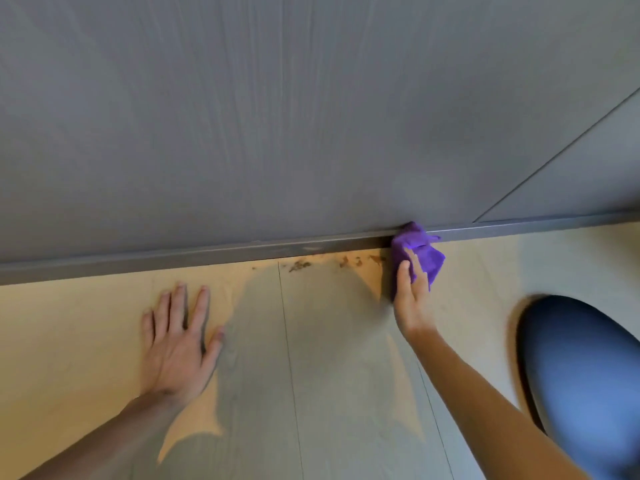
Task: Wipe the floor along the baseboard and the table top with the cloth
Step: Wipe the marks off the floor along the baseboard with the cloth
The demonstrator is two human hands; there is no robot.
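Note:
A purple cloth (420,249) is pressed against the grey baseboard (207,252) where it meets the pale floor (329,358). My right hand (412,299) grips the cloth's near edge, fingers wrapped around it. Brown crumbs and dirt (301,265) lie on the floor along the baseboard, just left of the cloth. My left hand (180,337) rests flat on the floor with fingers spread, well left of the dirt, holding nothing. The table top is not in view.
A grey wood-grain wall panel (277,116) rises above the baseboard, with a seam at the right (554,157). My knee in blue fabric (581,375) is on the floor at the right. Shadows of my arms and head fall across the floor between my hands.

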